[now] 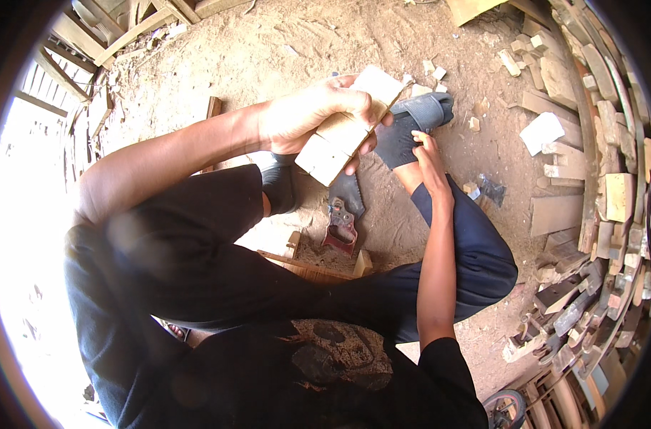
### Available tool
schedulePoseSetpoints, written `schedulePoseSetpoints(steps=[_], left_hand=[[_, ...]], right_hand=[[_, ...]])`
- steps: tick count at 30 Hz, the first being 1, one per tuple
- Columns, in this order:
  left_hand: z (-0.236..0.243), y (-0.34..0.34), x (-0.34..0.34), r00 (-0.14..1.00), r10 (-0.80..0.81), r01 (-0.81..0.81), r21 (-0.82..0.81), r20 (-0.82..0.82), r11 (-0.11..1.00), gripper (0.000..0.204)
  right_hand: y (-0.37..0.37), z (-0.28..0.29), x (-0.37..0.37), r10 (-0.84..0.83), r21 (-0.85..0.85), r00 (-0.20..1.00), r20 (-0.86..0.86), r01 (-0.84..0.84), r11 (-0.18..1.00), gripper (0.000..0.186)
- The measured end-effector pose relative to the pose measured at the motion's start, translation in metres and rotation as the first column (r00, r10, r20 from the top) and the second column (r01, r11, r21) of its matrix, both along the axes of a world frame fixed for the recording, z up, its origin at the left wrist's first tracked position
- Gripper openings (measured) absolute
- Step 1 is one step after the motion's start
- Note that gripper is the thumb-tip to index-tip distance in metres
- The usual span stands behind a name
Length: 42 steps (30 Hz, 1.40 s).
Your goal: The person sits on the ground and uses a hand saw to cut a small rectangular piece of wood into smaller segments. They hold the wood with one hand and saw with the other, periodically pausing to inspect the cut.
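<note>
My left hand [307, 118] is wrapped round a pale wooden block [333, 146], held up in front of me above the ground. Dark lines cross the block's face, and the fingers cover part of it. Beside my right shin, my right hand [431, 163] hangs near the dark sock [395, 145] with its fingers loosely apart and nothing visible in them. Below the block, a handsaw [341, 230] with a worn reddish handle lies on the ground between my legs; the block hides part of its blade.
A wooden piece [304, 269] lies close in front of my seat, with small blocks by it. Stacked offcuts [618, 196] line the right side. A white block [542, 134] and scraps lie on the sandy ground [232, 61]. Timber frames [82, 36] stand at far left.
</note>
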<state>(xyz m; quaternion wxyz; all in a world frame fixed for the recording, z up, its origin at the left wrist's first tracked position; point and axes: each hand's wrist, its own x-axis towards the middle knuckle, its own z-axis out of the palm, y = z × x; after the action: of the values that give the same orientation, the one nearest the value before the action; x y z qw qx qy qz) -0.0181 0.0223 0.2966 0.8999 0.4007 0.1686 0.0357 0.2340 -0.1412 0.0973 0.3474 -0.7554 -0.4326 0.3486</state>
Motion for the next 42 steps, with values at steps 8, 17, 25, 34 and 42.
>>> schedulePoseSetpoints(steps=[8, 17, 25, 34, 42], left_hand=[[0.015, 0.003, -0.004, 0.994, -0.069, 0.063, -0.071, -0.083, 0.995, 0.033], [0.003, -0.001, -0.004, 0.992, -0.09, 0.096, 0.06, -0.089, 0.994, 0.04], [-0.007, -0.002, 0.003, 0.998, -0.044, 0.044, -0.009, -0.033, 0.999, 0.029], [-0.005, -0.001, 0.0, 0.996, -0.053, 0.053, -0.005, -0.07, 0.999, 0.027], [-0.002, -0.004, 0.001, 0.994, -0.006, 0.004, -0.018, -0.105, 1.0, 0.027]], right_hand=[[0.003, 0.0, -0.006, 0.03, 0.017, 0.997, 0.068, -0.031, 0.999, 0.056], [0.004, -0.008, -0.004, -0.1, 0.065, 0.993, -0.066, 0.105, 0.992, 0.043], [0.004, 0.001, -0.001, -0.115, -0.001, 0.993, -0.015, 0.115, 0.993, 0.046], [0.006, -0.002, -0.006, -0.137, 0.075, 0.988, -0.07, 0.142, 0.987, 0.045], [0.003, -0.014, 0.008, -0.091, 0.117, 0.961, -0.26, 0.125, 0.985, 0.018]])
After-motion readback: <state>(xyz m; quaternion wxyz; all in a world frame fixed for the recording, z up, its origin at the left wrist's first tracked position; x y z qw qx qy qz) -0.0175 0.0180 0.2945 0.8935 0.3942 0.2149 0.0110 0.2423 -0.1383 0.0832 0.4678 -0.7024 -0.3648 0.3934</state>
